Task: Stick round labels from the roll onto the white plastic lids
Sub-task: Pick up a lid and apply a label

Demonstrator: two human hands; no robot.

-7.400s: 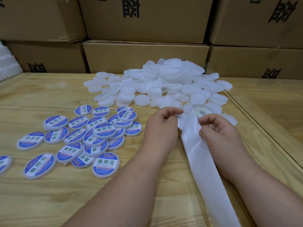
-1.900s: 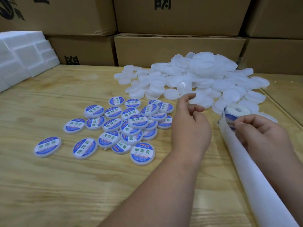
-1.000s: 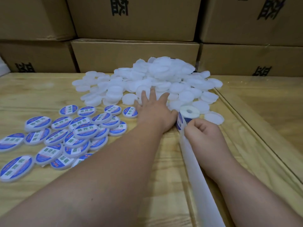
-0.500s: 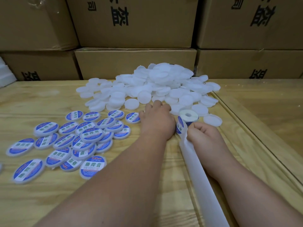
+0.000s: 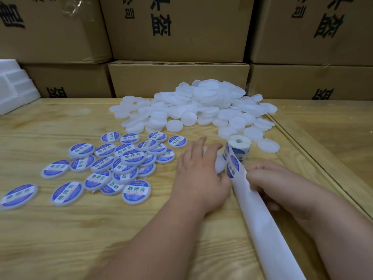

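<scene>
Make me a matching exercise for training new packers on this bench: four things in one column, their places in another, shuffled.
Things:
1. Round blue-and-white labelled lids
2. Heap of plain white plastic lids
3. Small white label roll
4. White foam block

Places:
A. Far left table edge
B. Upright, just beyond the right hand
C. Spread left of the left hand
D. Piled before the brown cardboard boxes

Pairs: 1-C, 2-D, 3-B, 4-A

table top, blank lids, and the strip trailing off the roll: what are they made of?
Table: pale wood with visible grain, low sheen, likely sealed.
Blank lids: milky, slightly see-through, matte; looks like moulded plastic.
Strip: smooth white backing with a faint gloss, probably coated release paper, maybe film.
</scene>
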